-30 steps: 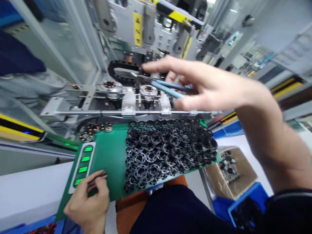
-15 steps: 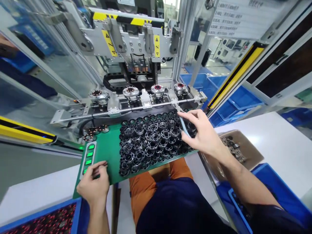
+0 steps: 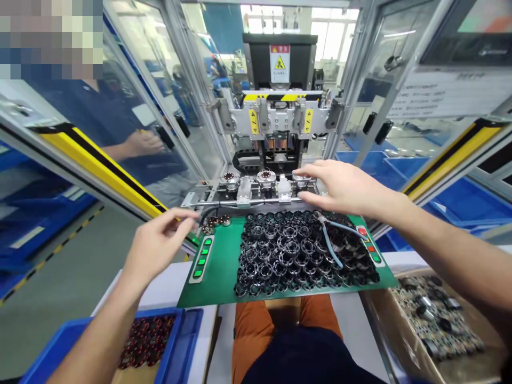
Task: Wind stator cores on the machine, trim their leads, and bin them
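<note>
My right hand point(image 3: 344, 184) reaches over the third fixture point(image 3: 301, 180) of the machine's row, thumb and fingers apart at its round head. Just below it, cutting pliers point(image 3: 328, 237) with light-blue handles lie spread on the dark ring-shaped parts point(image 3: 288, 250). My left hand point(image 3: 158, 240) hovers left of the green work plate point(image 3: 222, 261), its thumb and fingertips drawn together. Whatever may be between them cannot be made out. Near its fingertips, several copper-wound stators point(image 3: 218, 221) sit at the plate's back left corner. Other wound stators rest on the left fixture point(image 3: 229, 178) and the middle fixture point(image 3: 266, 177).
Green-lit buttons point(image 3: 202, 258) line the plate's left side; a red button point(image 3: 362, 231) is at right. Yellow-black light curtains point(image 3: 108, 170) flank the opening. A blue bin point(image 3: 176, 346) stands lower left, a lined box point(image 3: 380, 320) lower right. Another person's hand point(image 3: 144, 144) shows behind the left panel.
My right hand has let go of the pliers, which now lie on the dark rings, and moved to a fixture. My left hand has moved forward from the button strip. The view has shifted.
</note>
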`<action>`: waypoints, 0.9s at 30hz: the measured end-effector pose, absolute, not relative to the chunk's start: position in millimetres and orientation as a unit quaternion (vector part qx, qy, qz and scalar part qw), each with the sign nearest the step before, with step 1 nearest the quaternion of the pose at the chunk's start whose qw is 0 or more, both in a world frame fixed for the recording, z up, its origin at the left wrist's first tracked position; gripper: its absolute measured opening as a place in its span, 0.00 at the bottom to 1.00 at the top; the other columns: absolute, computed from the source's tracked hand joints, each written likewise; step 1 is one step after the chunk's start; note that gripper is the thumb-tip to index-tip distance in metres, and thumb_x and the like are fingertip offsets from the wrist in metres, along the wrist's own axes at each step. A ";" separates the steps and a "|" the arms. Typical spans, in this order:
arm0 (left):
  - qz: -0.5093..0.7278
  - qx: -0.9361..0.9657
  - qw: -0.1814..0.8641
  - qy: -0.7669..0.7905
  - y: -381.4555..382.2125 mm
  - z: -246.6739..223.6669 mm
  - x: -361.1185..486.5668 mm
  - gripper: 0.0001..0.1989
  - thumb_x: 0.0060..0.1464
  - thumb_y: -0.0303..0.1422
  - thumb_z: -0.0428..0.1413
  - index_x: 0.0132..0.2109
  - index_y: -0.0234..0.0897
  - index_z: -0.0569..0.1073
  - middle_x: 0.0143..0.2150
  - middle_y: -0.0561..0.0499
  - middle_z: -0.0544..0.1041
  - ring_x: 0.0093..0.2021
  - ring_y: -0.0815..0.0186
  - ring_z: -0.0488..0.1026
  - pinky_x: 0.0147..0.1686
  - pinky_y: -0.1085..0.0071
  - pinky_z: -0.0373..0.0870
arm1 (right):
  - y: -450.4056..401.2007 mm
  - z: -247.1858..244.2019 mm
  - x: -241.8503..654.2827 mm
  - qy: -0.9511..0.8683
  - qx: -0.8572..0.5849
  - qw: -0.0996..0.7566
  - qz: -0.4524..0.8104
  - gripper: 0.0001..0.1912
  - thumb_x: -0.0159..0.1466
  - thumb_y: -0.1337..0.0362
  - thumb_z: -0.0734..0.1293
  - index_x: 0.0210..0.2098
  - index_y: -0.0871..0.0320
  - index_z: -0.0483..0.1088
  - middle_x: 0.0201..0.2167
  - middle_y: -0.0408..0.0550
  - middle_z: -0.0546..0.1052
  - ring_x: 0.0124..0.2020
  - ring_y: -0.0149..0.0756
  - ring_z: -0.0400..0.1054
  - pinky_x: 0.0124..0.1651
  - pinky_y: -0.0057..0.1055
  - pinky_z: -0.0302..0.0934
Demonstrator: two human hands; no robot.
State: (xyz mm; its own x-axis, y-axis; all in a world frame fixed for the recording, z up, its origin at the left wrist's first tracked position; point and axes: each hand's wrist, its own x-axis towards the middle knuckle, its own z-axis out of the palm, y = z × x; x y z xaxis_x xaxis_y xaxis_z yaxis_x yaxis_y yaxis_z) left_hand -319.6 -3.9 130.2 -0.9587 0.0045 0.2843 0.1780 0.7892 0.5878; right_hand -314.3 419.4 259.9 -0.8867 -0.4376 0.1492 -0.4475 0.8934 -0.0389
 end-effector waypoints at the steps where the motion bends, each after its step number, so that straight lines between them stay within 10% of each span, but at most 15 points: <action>1: -0.289 -0.072 0.143 -0.944 1.5 149.1 -340.6 0.25 0.65 0.55 0.53 0.52 0.47 0.85 0.44 0.52 0.89 0.40 0.55 0.85 0.48 0.58 0.82 | 405.5 264.4 -339.2 -0.976 0.216 0.032 0.026 0.31 0.79 0.49 0.69 0.77 0.54 0.76 0.63 0.58 0.86 0.62 0.59 0.81 0.67 0.58 0.76; 11: -0.064 -0.174 0.065 -0.980 40.9 133.5 -534.3 0.23 0.66 0.46 0.67 0.62 0.38 0.85 0.61 0.37 0.82 0.64 0.46 0.78 0.65 0.53 0.74 | 317.2 182.1 -504.8 -0.982 0.129 -0.127 -0.046 0.25 0.81 0.56 0.74 0.72 0.60 0.76 0.68 0.62 0.81 0.66 0.51 0.80 0.71 0.55 0.75; 18: -0.023 -0.207 0.032 -0.978 38.0 100.3 -575.8 0.24 0.67 0.52 0.70 0.57 0.38 0.87 0.64 0.36 0.80 0.68 0.43 0.74 0.70 0.46 0.70 | 306.7 170.8 -542.9 -0.956 0.094 -0.275 -0.026 0.14 0.82 0.57 0.74 0.56 0.63 0.81 0.47 0.51 0.87 0.46 0.39 0.85 0.55 0.42 0.82; 27: 0.009 -0.242 -0.027 -0.970 46.5 95.3 -590.9 0.24 0.70 0.48 0.68 0.58 0.30 0.85 0.68 0.31 0.78 0.72 0.41 0.71 0.70 0.44 0.73 | 297.1 160.2 -558.8 -0.936 0.063 -0.343 -0.046 0.12 0.81 0.59 0.75 0.55 0.63 0.81 0.44 0.49 0.86 0.41 0.36 0.84 0.49 0.37 0.82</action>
State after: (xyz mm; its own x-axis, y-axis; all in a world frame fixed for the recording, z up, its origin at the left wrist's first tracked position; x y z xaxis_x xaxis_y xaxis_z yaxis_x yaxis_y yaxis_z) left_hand -590.9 46.5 95.3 -0.8813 0.4692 -0.0567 0.4702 0.8825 -0.0052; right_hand -558.8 297.1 160.2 -0.7560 -0.0869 -0.6488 -0.1501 0.9878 0.0425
